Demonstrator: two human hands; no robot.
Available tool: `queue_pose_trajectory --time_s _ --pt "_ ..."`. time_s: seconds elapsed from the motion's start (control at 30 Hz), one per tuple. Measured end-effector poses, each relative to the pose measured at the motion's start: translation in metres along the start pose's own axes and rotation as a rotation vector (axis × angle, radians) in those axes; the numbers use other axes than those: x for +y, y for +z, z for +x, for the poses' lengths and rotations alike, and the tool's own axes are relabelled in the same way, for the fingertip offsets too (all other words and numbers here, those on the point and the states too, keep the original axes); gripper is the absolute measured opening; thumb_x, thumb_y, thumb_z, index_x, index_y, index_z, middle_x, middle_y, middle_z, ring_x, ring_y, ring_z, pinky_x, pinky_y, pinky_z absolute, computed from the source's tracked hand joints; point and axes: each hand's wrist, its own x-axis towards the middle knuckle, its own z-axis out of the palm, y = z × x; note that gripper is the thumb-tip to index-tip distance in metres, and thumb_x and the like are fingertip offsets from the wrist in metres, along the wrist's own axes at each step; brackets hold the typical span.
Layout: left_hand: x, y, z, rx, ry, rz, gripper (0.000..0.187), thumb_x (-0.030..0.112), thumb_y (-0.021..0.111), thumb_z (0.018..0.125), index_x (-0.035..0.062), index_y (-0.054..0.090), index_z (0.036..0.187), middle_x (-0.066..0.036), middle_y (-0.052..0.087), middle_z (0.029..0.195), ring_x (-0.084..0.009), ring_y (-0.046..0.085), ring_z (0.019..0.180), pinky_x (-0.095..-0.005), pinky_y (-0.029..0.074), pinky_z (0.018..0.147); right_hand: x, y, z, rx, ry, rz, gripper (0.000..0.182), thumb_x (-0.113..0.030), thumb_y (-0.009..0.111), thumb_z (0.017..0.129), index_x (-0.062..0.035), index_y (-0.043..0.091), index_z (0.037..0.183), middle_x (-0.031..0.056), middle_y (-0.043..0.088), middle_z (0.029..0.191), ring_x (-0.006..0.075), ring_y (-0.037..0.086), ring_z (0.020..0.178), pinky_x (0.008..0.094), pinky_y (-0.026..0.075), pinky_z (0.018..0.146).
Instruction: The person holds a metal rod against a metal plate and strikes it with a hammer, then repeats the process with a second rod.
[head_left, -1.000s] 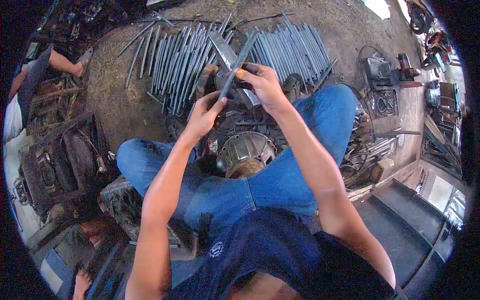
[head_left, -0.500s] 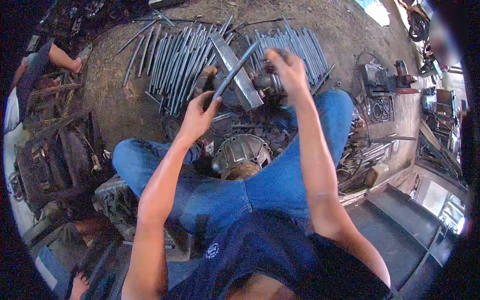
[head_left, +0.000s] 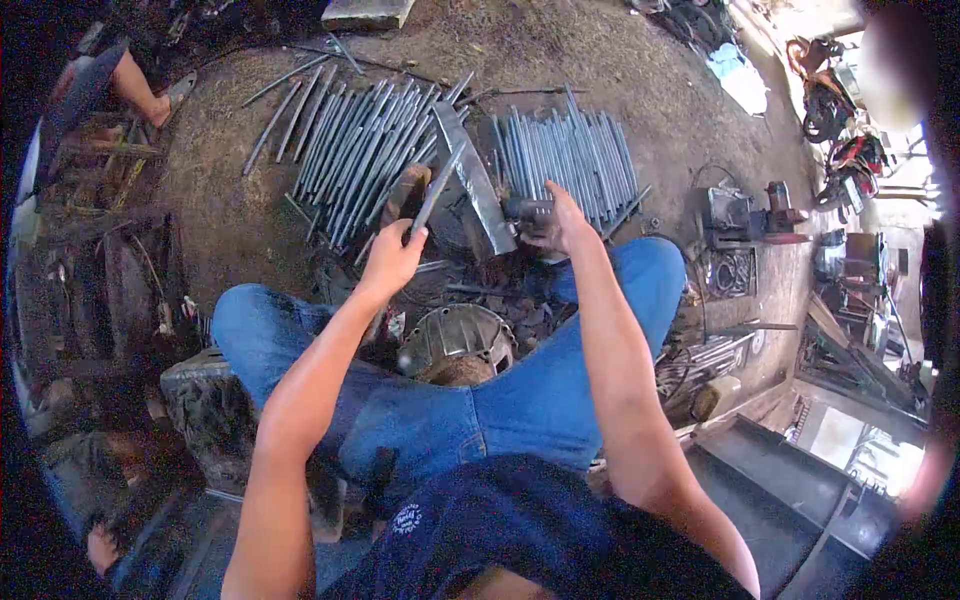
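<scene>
A grey metal rod [head_left: 437, 192] slants up from my left hand [head_left: 393, 262], which is closed around its lower end. The rod's far end overlaps a wide, shiny steel bar [head_left: 478, 190] lying diagonally in front of me. To the right of that bar, my right hand [head_left: 566, 228] has its thumb pointing up and its fingers curled at a dark, blocky object [head_left: 528, 210]; I cannot tell what this is. A brown block [head_left: 408, 190] sits just beyond my left hand.
Two piles of metal rods, left [head_left: 365, 150] and right [head_left: 570, 160], lie on the dirt floor. A round metal housing [head_left: 458, 335] sits between my legs. A vise-like machine [head_left: 770, 212] stands at right. Another person's leg [head_left: 140, 90] shows at upper left.
My right hand has come down from above the right pile to the dark object beside the steel bar. The rod in my left hand has lowered onto the bar's outline. The view has shifted.
</scene>
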Motion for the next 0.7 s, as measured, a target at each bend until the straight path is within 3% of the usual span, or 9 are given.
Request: queue_pose_trajectory --time_s 0.07,0.13,0.17,0.23,0.4,0.47,0.53,0.6,0.7 --pt "-0.009 0.006 0.001 -0.009 -0.047 -0.027 0.038 0.029 0.056 0.089 -0.0085 0.061 0.096 -0.029 0.062 0.084 -0.0423 0.062 0.083 -0.0436 0.046 0.073 -0.002 0.006 0.013 -0.068 0.037 -0.199 0.054 -0.058 0.04 0.09 -0.0106 0.062 0.104 0.0069 0.065 0.094 0.0222 0.06 0.083 0.0421 0.05 0.079" --pt "-0.004 0.007 -0.008 0.112 0.096 0.032 0.038 0.028 0.058 0.088 -0.0088 0.061 0.097 -0.028 0.063 0.085 -0.0416 0.062 0.083 -0.0432 0.046 0.073 -0.004 0.005 0.027 -0.106 0.126 -0.215 0.052 -0.055 0.048 0.088 -0.0091 0.062 0.108 0.0135 0.062 0.103 0.0232 0.057 0.102 0.0434 0.048 0.084" --pt "-0.032 0.016 0.002 0.037 0.094 0.052 0.042 0.032 0.057 0.089 -0.0071 0.06 0.104 -0.016 0.064 0.076 -0.0245 0.062 0.066 -0.0376 0.046 0.062 -0.005 0.006 0.03 -0.1 0.125 -0.359 0.048 -0.052 0.054 0.086 -0.009 0.061 0.107 0.0128 0.062 0.102 0.0228 0.059 0.097 0.0417 0.051 0.08" --pt "-0.021 0.016 -0.006 0.009 0.005 -0.051 0.046 0.033 0.058 0.088 -0.0083 0.059 0.108 -0.02 0.065 0.079 -0.0309 0.063 0.068 -0.0386 0.048 0.065 -0.004 0.007 0.042 -0.125 0.147 -0.393 0.042 -0.038 0.069 0.077 -0.0074 0.061 0.105 0.0129 0.062 0.099 0.0219 0.063 0.081 0.037 0.057 0.068" --pt "-0.034 0.018 -0.006 0.066 -0.019 0.044 0.049 0.036 0.058 0.088 -0.0097 0.06 0.106 -0.026 0.065 0.088 -0.0357 0.066 0.079 -0.0418 0.049 0.074 -0.012 0.018 0.029 -0.075 0.167 -0.475 0.032 -0.026 0.069 0.073 -0.0025 0.059 0.094 0.0155 0.063 0.086 0.0265 0.065 0.074 0.04 0.058 0.063" --pt "-0.015 0.002 -0.002 -0.21 -0.327 0.077 0.05 0.039 0.06 0.085 -0.0077 0.062 0.102 -0.03 0.063 0.095 -0.0439 0.061 0.094 -0.0456 0.047 0.083 -0.014 0.002 0.045 -0.201 0.229 -0.642 0.021 -0.018 0.063 0.073 -0.0009 0.058 0.083 0.0161 0.062 0.075 0.0287 0.063 0.063 0.0406 0.058 0.06" --pt "-0.022 0.002 -0.003 -0.168 -0.259 0.109 0.051 0.04 0.058 0.086 -0.0082 0.062 0.103 -0.029 0.064 0.095 -0.0423 0.062 0.093 -0.0448 0.047 0.084 -0.013 0.001 0.057 -0.315 0.357 -0.614 0.015 -0.015 0.058 0.071 0.0001 0.056 0.075 0.0162 0.06 0.068 0.0295 0.061 0.055 0.0425 0.056 0.056" --pt "-0.022 0.002 -0.006 -0.131 -0.192 0.139 0.053 0.042 0.057 0.088 -0.0088 0.062 0.103 -0.028 0.064 0.095 -0.0407 0.063 0.093 -0.0439 0.047 0.084 -0.012 -0.001 0.05 -0.158 0.397 -0.726 0.013 -0.014 0.055 0.074 -0.0009 0.056 0.075 0.0155 0.061 0.069 0.0277 0.061 0.055 0.0433 0.052 0.051" --pt "-0.015 -0.008 -0.006 -0.118 -0.187 0.104 0.051 0.041 0.057 0.088 -0.0066 0.063 0.105 -0.028 0.064 0.095 -0.0419 0.062 0.095 -0.0444 0.047 0.085 0.021 -0.007 0.052 -0.042 0.209 -0.94 0.018 -0.019 0.054 0.081 -0.0013 0.06 0.08 0.0122 0.061 0.067 0.0223 0.059 0.054 0.0385 0.048 0.048"
